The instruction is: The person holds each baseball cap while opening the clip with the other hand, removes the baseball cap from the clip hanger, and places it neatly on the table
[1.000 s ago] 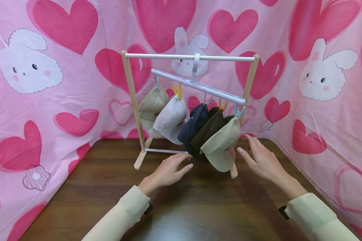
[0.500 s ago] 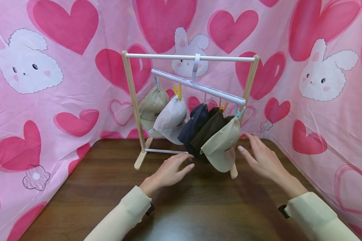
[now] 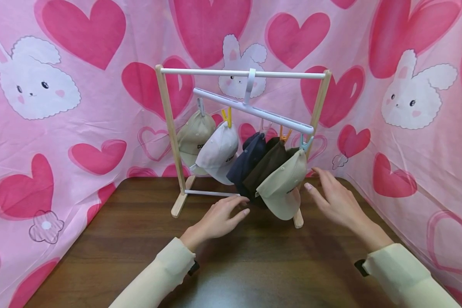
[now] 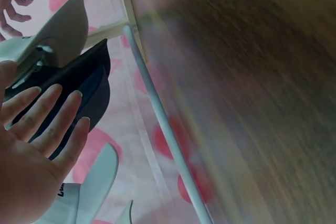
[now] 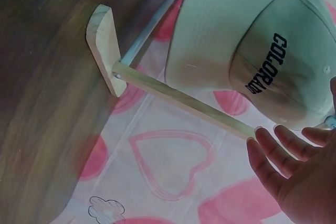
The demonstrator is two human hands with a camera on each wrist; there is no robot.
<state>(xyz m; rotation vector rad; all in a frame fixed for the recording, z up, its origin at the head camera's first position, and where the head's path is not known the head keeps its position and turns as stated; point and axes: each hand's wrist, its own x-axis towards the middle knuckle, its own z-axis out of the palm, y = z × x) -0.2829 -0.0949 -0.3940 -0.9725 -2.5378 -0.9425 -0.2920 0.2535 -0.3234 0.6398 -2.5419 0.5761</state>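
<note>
As I judge it, the work in hand is at the hanging caps, with neither hand gripping: 5 caps [image 3: 220, 147] dangle by pegs [image 3: 229, 118] from the white hanger [image 3: 267, 113], which hooks over the top bar [image 3: 200, 72] of the rack [image 3: 318, 100] and slopes down toward my right. A next move would seem to call for a light touch, since the hanger could swing. My left hand [image 3: 218, 217] reaches in low, fingers loosely extended near the brims of the 2 dark caps [image 3: 248, 160]; it holds nothing, and I cannot tell whether a fingertip brushes a brim. My right hand [image 3: 338, 201] hovers just beside the cream cap [image 3: 285, 179], fingers spread and slightly bent, thumb apart, holding nothing. My forearms [image 3: 158, 271] reach forward over the table [image 3: 138, 231].
</note>
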